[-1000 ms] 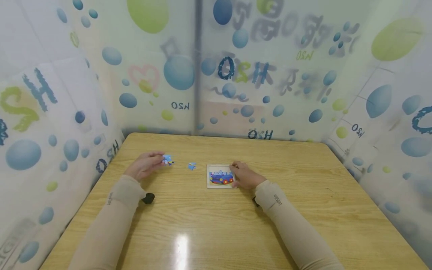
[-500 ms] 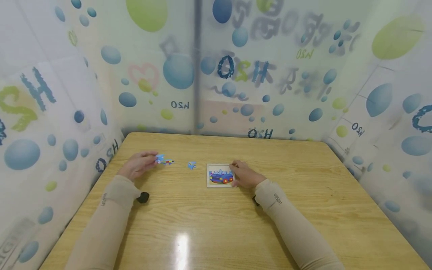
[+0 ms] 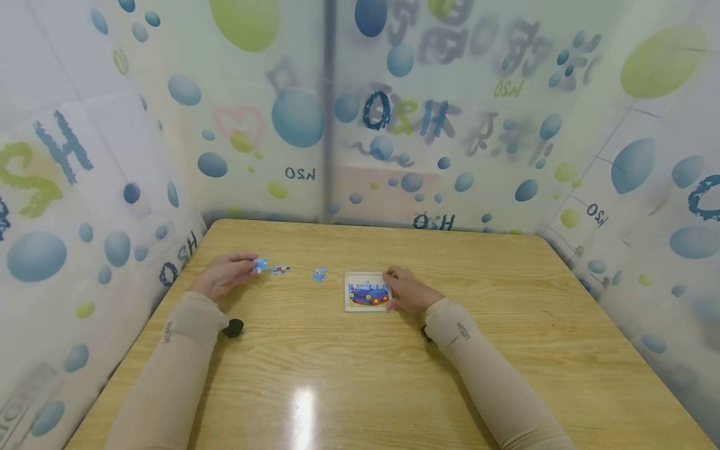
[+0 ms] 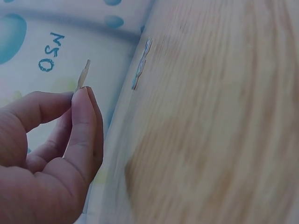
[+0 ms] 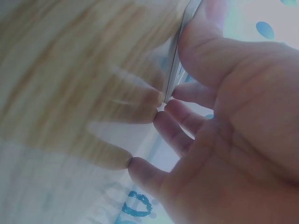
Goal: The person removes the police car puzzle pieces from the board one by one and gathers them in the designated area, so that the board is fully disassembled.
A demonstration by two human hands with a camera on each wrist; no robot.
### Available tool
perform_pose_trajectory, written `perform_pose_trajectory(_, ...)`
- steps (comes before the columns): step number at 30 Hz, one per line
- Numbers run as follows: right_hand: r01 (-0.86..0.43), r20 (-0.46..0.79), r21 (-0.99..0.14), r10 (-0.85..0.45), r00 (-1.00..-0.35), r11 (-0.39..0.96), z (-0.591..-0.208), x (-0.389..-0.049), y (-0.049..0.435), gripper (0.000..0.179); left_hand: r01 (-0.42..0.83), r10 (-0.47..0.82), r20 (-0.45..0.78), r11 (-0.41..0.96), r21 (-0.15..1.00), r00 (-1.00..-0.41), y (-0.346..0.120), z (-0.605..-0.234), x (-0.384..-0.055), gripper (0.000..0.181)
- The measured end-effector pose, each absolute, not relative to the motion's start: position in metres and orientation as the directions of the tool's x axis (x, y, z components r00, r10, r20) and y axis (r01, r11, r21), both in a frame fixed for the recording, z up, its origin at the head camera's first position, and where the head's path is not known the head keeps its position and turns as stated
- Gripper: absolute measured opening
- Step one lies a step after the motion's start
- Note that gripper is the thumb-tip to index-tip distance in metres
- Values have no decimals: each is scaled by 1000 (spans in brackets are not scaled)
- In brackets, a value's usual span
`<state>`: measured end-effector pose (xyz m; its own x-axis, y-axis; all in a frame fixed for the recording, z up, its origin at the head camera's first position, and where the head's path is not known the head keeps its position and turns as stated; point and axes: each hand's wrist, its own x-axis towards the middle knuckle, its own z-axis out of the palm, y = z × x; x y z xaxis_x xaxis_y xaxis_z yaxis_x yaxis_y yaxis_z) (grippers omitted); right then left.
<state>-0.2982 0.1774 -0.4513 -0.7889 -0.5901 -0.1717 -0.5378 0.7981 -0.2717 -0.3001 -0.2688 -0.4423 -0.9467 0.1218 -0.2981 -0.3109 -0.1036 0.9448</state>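
Observation:
A light-blue jigsaw piece [image 3: 260, 265] is pinched between the thumb and fingertips of my left hand [image 3: 224, 275]. In the left wrist view that piece [image 4: 83, 74] shows edge-on, raised off the tabletop. Just right of it lies a piece with red, yellow and blue print [image 3: 280, 269], and another blue piece [image 3: 319, 274] lies farther right. A puzzle tray with a pale frame [image 3: 347, 294] bears a blue train picture, with a pale strip along its top. My right hand [image 3: 413, 293] grips its right side, thumb toward the near edge; several fingertips touch the table in the right wrist view.
The wooden table [image 3: 360, 369] stands against printed curtains [image 3: 416, 144] at the back and both sides. A black wrist device [image 3: 233, 328] sticks out from my left sleeve. Light glares off the front of the tabletop.
My left hand has moved left with its light-blue piece, uncovering the red and yellow printed piece on the table. The right hand and the tray have stayed in place.

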Motion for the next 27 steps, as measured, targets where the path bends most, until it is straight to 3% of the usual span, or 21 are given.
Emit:
perform_pose_trajectory(12, -539, -177, -263, -589, -788, 800, -450, -297, 177, 79, -307, 112, -298, -73, 949, -948, -274, -443, -300, 44)
perform_pose_trajectory(27, -558, -160, -262, -606, -779, 787, -448, -295, 177, 77, -287, 96, -295, 92, 954, -951, -283, -445, -299, 49)
